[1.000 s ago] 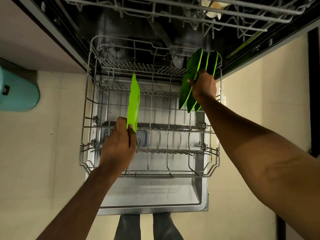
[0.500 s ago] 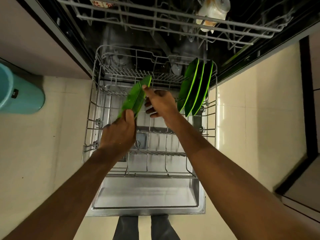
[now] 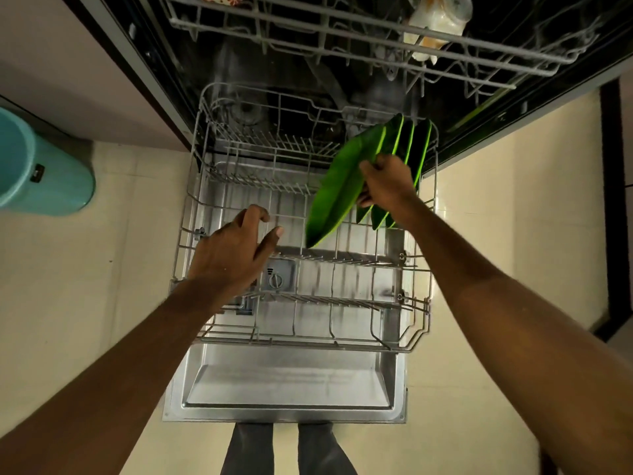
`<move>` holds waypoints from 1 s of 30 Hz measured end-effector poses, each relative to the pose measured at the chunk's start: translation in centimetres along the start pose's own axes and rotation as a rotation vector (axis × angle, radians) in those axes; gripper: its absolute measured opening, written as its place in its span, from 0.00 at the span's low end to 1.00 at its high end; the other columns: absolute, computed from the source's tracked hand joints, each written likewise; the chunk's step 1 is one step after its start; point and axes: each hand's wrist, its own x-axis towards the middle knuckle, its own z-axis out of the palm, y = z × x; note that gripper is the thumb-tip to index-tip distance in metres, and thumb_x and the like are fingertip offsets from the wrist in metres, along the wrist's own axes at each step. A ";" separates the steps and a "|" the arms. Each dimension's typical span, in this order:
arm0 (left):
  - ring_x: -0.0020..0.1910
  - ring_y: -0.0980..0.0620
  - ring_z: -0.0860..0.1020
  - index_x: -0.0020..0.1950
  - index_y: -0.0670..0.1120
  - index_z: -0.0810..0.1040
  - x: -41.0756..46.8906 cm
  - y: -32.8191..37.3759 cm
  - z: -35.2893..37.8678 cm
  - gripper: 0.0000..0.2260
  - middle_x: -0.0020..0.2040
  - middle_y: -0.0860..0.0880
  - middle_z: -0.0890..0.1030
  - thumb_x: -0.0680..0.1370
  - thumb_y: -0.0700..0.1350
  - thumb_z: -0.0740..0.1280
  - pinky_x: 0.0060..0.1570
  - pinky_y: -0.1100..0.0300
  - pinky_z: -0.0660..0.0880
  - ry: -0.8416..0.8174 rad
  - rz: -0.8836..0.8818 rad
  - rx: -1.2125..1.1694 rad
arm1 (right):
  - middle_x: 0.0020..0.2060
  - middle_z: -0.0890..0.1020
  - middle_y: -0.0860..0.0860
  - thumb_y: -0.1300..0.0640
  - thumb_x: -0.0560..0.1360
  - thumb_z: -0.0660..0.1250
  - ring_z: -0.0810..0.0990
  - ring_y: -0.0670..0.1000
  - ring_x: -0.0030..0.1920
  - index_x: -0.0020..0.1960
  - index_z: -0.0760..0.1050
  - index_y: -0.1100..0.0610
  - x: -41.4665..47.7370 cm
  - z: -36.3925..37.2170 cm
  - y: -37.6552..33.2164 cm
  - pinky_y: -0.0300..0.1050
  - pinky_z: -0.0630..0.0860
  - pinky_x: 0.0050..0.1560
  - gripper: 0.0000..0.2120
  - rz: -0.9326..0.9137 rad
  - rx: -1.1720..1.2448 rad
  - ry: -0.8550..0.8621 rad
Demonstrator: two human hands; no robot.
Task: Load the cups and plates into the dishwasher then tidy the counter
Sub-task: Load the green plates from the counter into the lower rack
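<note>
Pale tiled floor (image 3: 513,234), teal bin (image 3: 44,166) at left | lower rack (image 3: 294,344) drawn out over open dishwasher door (image 3: 291,382) | green plate (image 3: 337,186) gripped by right hand (image 3: 387,181), tilted over rack's right rear, just beside three standing plates (image 3: 418,145) | left hand (image 3: 233,252) held empty above rack, fingers loosely spread | cup (image 3: 435,25) seen in upper rack (image 3: 308,25)

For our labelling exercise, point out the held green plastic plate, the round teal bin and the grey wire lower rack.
Green plastic plate (image 3: 337,186): head view, middle of its broad side.
Round teal bin (image 3: 51,173): head view, side wall.
Grey wire lower rack (image 3: 294,343): head view, front rail.
</note>
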 end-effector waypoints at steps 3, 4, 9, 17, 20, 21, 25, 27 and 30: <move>0.31 0.57 0.73 0.60 0.46 0.69 -0.2 -1.1 0.8 0.18 0.37 0.55 0.73 0.80 0.58 0.55 0.30 0.63 0.67 0.000 -0.025 -0.053 | 0.29 0.79 0.55 0.56 0.79 0.61 0.81 0.48 0.24 0.36 0.68 0.56 1.6 -2.2 0.4 0.47 0.82 0.30 0.13 -0.021 -0.127 0.074; 0.31 0.58 0.73 0.61 0.46 0.69 -0.3 -1.3 1.1 0.18 0.37 0.55 0.73 0.80 0.58 0.55 0.30 0.62 0.68 -0.007 -0.032 -0.065 | 0.29 0.80 0.55 0.56 0.78 0.61 0.82 0.48 0.24 0.36 0.69 0.57 2.2 -2.8 0.4 0.48 0.82 0.32 0.13 -0.031 -0.169 0.090; 0.35 0.57 0.74 0.61 0.46 0.70 -0.3 -1.4 2.0 0.16 0.41 0.53 0.77 0.80 0.55 0.59 0.28 0.69 0.64 -0.005 -0.034 -0.090 | 0.34 0.83 0.60 0.51 0.74 0.61 0.84 0.55 0.31 0.39 0.75 0.59 4.4 -4.0 0.4 0.53 0.82 0.43 0.13 -0.040 -0.303 0.132; 0.40 0.55 0.77 0.62 0.47 0.69 0.0 -1.5 2.9 0.15 0.44 0.53 0.76 0.80 0.55 0.60 0.35 0.61 0.69 0.021 -0.179 -0.174 | 0.22 0.79 0.52 0.53 0.79 0.59 0.83 0.53 0.31 0.37 0.70 0.58 5.8 -3.4 -0.6 0.35 0.67 0.27 0.14 -0.023 -0.446 0.152; 0.40 0.54 0.77 0.61 0.47 0.69 0.1 -1.4 3.2 0.16 0.43 0.53 0.76 0.80 0.55 0.60 0.36 0.60 0.71 0.025 -0.182 -0.183 | 0.37 0.80 0.56 0.52 0.81 0.60 0.82 0.53 0.36 0.37 0.69 0.59 6.0 -3.2 -0.8 0.36 0.66 0.27 0.16 -0.035 -0.508 0.144; 0.39 0.54 0.77 0.61 0.47 0.69 0.1 -1.5 3.4 0.16 0.43 0.53 0.76 0.80 0.55 0.60 0.36 0.60 0.72 0.025 -0.182 -0.188 | 0.38 0.81 0.57 0.52 0.81 0.59 0.82 0.54 0.34 0.35 0.67 0.57 6.2 -2.9 -0.6 0.35 0.65 0.26 0.17 -0.033 -0.508 0.140; 0.41 0.51 0.79 0.61 0.49 0.68 -0.1 -1.5 3.6 0.15 0.45 0.53 0.78 0.79 0.57 0.60 0.38 0.55 0.77 0.007 -0.205 -0.175 | 0.42 0.82 0.59 0.53 0.81 0.59 0.83 0.55 0.38 0.44 0.73 0.61 6.7 -1.6 -0.1 0.37 0.68 0.32 0.13 -0.017 -0.515 0.164; 0.43 0.50 0.79 0.61 0.50 0.68 -0.3 -1.6 3.7 0.15 0.47 0.52 0.79 0.79 0.57 0.59 0.39 0.54 0.78 -0.008 -0.223 -0.169 | 0.47 0.83 0.60 0.54 0.81 0.59 0.84 0.58 0.47 0.53 0.76 0.63 6.6 -1.0 -0.4 0.38 0.68 0.39 0.13 -0.004 -0.521 0.185; 0.41 0.52 0.79 0.60 0.50 0.68 -0.7 -1.5 3.7 0.14 0.48 0.53 0.79 0.80 0.57 0.59 0.36 0.57 0.76 -0.013 -0.219 -0.174 | 0.42 0.84 0.60 0.58 0.82 0.58 0.85 0.56 0.41 0.51 0.76 0.64 7.1 -0.3 -0.4 0.38 0.71 0.42 0.11 0.032 -0.489 0.163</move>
